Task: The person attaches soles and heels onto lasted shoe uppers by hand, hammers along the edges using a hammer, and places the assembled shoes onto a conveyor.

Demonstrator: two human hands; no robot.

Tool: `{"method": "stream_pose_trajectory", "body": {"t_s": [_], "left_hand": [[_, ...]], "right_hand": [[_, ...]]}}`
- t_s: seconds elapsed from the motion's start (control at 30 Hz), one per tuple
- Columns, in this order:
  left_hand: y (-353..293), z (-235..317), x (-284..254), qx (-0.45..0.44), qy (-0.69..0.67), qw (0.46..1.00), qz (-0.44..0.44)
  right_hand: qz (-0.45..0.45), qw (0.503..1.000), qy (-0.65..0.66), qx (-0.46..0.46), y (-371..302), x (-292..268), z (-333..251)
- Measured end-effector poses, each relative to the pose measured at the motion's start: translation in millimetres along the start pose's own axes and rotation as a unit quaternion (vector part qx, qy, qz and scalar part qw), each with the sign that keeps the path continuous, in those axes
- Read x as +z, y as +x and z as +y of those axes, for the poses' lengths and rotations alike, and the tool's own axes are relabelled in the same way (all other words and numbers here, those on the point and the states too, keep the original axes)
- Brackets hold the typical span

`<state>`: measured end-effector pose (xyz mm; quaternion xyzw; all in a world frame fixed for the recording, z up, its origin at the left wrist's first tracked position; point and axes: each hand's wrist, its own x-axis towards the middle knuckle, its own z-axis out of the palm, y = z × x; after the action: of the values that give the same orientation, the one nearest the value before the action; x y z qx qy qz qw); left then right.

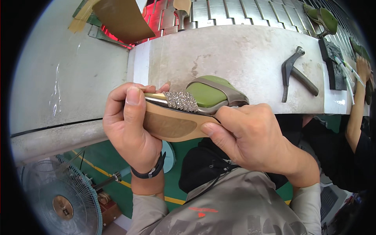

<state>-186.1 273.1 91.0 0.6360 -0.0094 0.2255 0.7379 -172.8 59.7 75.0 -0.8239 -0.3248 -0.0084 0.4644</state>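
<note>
A sandal with a tan sole and a band of sparkling stones is held on its side in front of me, above the bench's near edge. A green shoe last sits inside it, with a greyish metallic strap round the last's rear part. My left hand is closed round the toe end, thumb on top near the sole's edge. At the other end my right hand pinches the sole's edge between thumb and bent forefinger. The heel end is partly hidden behind the right hand.
A hammer lies on the white bench at the right, near a black block with white tubes. Behind runs a slatted metal conveyor carrying shoes. A co-worker's arm reaches in at right. A fan stands lower left.
</note>
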Motion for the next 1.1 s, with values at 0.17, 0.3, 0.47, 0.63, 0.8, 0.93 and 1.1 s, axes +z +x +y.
{"method": "stream_pose_trajectory", "body": {"t_s": [0.17,0.3,0.47,0.63,0.8,0.93,1.1], "left_hand": [[11.3,13.6,15.2,-0.005,0.062,0.997,-0.036],[23.0,18.5,64.8,0.044,0.039,0.971,-0.23],[68.0,-60.8,55.8,-0.115,-0.201,0.954,-0.191],[5.3,-123.6,70.4,-0.187,-0.136,0.973,-0.025],[48.3,-114.3,55.2,-0.071,-0.032,0.99,-0.116],[36.5,-101.7,65.0,0.113,0.039,0.959,-0.256],[35.8,-105.7,53.6,0.138,0.041,0.957,-0.25]], "right_hand": [[0.032,0.995,-0.095,-0.006,4.0,-30.2,1.6],[0.079,0.992,0.041,-0.087,26.3,-60.7,-8.2],[0.185,0.952,0.205,0.134,2.6,-99.1,7.4],[0.379,0.776,0.461,0.206,-66.8,-44.4,44.7],[0.14,0.884,0.315,0.315,-118.6,-3.3,50.6],[0.15,0.97,0.107,0.155,-57.7,-26.4,22.3],[0.075,0.985,-0.12,-0.095,4.9,-43.2,10.1]]}}
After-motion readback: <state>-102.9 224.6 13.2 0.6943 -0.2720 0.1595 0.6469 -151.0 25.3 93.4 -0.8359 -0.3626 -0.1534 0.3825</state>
